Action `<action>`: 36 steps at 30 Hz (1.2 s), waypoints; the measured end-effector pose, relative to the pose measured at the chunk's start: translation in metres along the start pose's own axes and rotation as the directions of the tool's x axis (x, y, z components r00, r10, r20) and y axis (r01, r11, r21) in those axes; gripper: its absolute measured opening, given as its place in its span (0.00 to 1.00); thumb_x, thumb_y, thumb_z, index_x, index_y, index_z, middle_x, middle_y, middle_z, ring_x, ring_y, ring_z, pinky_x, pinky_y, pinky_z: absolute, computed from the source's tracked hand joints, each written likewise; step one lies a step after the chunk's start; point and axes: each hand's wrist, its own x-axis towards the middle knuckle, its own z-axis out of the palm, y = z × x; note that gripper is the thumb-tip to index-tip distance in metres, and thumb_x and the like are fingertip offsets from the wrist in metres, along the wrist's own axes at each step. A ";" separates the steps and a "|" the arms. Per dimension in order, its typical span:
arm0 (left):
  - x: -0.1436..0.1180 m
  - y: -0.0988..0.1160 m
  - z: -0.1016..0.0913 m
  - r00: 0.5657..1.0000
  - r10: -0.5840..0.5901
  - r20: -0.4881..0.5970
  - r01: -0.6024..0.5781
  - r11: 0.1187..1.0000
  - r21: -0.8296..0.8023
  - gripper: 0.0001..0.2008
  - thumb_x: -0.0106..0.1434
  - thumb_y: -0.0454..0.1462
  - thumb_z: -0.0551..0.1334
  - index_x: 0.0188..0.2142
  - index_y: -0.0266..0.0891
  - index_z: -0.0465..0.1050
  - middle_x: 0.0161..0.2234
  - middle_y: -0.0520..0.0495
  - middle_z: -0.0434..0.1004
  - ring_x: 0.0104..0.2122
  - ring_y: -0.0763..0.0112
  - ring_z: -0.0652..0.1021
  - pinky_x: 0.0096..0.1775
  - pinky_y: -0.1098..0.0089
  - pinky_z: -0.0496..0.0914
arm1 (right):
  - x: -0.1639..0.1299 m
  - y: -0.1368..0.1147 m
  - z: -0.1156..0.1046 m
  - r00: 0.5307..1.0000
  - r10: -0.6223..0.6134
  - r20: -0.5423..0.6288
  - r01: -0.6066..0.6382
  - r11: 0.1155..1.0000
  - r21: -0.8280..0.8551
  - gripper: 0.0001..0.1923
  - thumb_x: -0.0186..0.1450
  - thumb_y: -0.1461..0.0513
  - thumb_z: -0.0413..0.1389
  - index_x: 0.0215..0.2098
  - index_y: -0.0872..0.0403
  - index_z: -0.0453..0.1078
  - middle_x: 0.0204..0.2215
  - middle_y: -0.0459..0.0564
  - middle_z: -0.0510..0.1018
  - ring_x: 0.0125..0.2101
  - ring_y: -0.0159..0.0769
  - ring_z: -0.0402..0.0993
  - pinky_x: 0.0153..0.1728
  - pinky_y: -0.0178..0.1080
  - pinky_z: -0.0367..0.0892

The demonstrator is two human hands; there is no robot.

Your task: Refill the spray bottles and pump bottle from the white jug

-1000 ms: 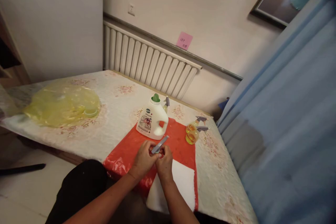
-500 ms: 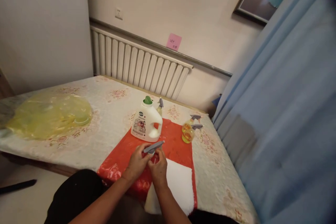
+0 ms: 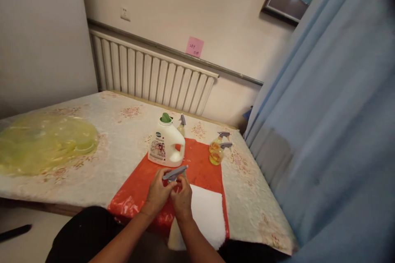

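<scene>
My left hand (image 3: 159, 192) is closed around the side of a grey spray trigger head (image 3: 174, 173). From the other side, the bent fingers of my right hand (image 3: 182, 198) pinch just under the same head. Whether a bottle hangs below it is hidden by my hands. Just beyond them a white jug (image 3: 166, 148) with a green spout (image 3: 166, 118) in its mouth stands upright on a red plastic sheet (image 3: 199, 160). A folded white cloth (image 3: 208, 213) lies on the sheet beside my right wrist.
Two spray bottles (image 3: 217, 157) with yellow-orange liquid stand to the right of the jug; another spray bottle (image 3: 182, 125) is behind it. A yellow plastic bag (image 3: 46, 139) lies at the left on the flowered cover (image 3: 123, 131). A blue curtain (image 3: 324, 123) hangs at the right.
The camera view has shifted slightly, so the scene sits further left. Both hands keep hold of the spray trigger head with little change in grip.
</scene>
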 end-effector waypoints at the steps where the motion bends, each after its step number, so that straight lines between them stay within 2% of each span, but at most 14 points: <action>1: -0.001 -0.001 -0.002 1.000 -0.004 0.013 0.004 1.000 -0.004 0.18 0.52 0.35 0.63 0.45 0.40 0.69 0.43 0.43 0.76 0.45 0.56 0.77 0.51 0.54 0.69 | 0.000 0.000 0.000 1.000 0.004 -0.001 -0.004 1.000 0.000 0.14 0.54 0.66 0.55 0.39 0.51 0.71 0.38 0.50 0.79 0.40 0.42 0.76 0.44 0.42 0.70; 6: -0.003 -0.005 -0.008 0.996 -0.002 0.089 0.005 1.000 -0.031 0.25 0.57 0.37 0.58 0.56 0.40 0.65 0.51 0.41 0.75 0.52 0.59 0.75 0.54 0.57 0.68 | -0.001 -0.002 -0.001 1.000 0.012 0.004 -0.012 1.000 -0.001 0.14 0.53 0.65 0.58 0.40 0.52 0.72 0.39 0.51 0.79 0.41 0.43 0.75 0.44 0.43 0.69; 11: 0.002 -0.002 -0.002 0.999 -0.016 0.028 0.015 1.000 0.016 0.31 0.49 0.35 0.64 0.55 0.39 0.67 0.48 0.42 0.74 0.51 0.56 0.74 0.54 0.56 0.67 | 0.000 -0.002 -0.001 1.000 0.017 0.003 -0.017 1.000 -0.012 0.15 0.53 0.67 0.55 0.39 0.53 0.72 0.38 0.52 0.79 0.40 0.44 0.75 0.43 0.42 0.70; 15: 0.005 0.001 -0.003 1.000 -0.024 0.014 0.024 0.999 0.032 0.28 0.51 0.37 0.64 0.53 0.39 0.69 0.46 0.42 0.75 0.48 0.55 0.76 0.53 0.54 0.68 | 0.000 -0.002 -0.001 1.000 0.020 -0.003 -0.020 0.999 -0.029 0.13 0.55 0.65 0.56 0.40 0.53 0.73 0.39 0.53 0.79 0.41 0.45 0.75 0.43 0.44 0.69; 19: 0.002 0.003 -0.011 0.998 -0.003 0.063 0.003 1.000 0.010 0.26 0.55 0.37 0.60 0.55 0.41 0.67 0.49 0.42 0.77 0.51 0.57 0.76 0.55 0.56 0.67 | 0.000 -0.003 -0.001 1.000 0.024 0.004 -0.024 0.999 -0.034 0.14 0.54 0.64 0.59 0.41 0.54 0.73 0.39 0.53 0.79 0.41 0.45 0.75 0.44 0.44 0.69; 22: 0.001 0.003 -0.011 0.997 -0.010 0.074 0.010 1.000 0.006 0.29 0.54 0.38 0.60 0.58 0.39 0.65 0.49 0.42 0.76 0.50 0.58 0.76 0.55 0.56 0.67 | 0.000 -0.003 0.000 1.000 0.020 0.001 -0.020 0.999 -0.036 0.15 0.54 0.65 0.58 0.41 0.54 0.73 0.39 0.53 0.79 0.42 0.45 0.75 0.45 0.44 0.69; 27: 0.003 0.006 -0.002 0.999 -0.038 0.010 0.038 0.999 0.039 0.35 0.50 0.37 0.64 0.59 0.36 0.63 0.45 0.42 0.74 0.47 0.56 0.76 0.53 0.54 0.67 | 0.001 -0.001 0.000 1.000 0.023 -0.002 -0.023 0.998 -0.051 0.14 0.54 0.66 0.55 0.40 0.54 0.73 0.39 0.53 0.79 0.41 0.44 0.75 0.44 0.42 0.70; 30: 0.004 0.008 -0.002 0.999 -0.033 0.005 0.033 0.998 0.044 0.32 0.52 0.36 0.63 0.58 0.39 0.65 0.44 0.43 0.76 0.46 0.57 0.76 0.53 0.54 0.67 | 0.000 -0.002 0.000 1.000 0.032 0.000 -0.032 0.998 -0.056 0.14 0.56 0.65 0.55 0.40 0.55 0.73 0.39 0.54 0.79 0.42 0.44 0.75 0.43 0.42 0.70; 36: 0.001 0.011 -0.008 0.999 -0.009 0.038 0.008 1.000 0.029 0.27 0.55 0.37 0.61 0.56 0.38 0.68 0.49 0.39 0.77 0.50 0.56 0.75 0.55 0.54 0.65 | -0.001 -0.004 0.000 0.999 0.044 0.010 -0.043 0.998 -0.045 0.15 0.55 0.64 0.56 0.41 0.54 0.73 0.40 0.53 0.79 0.43 0.43 0.75 0.46 0.42 0.69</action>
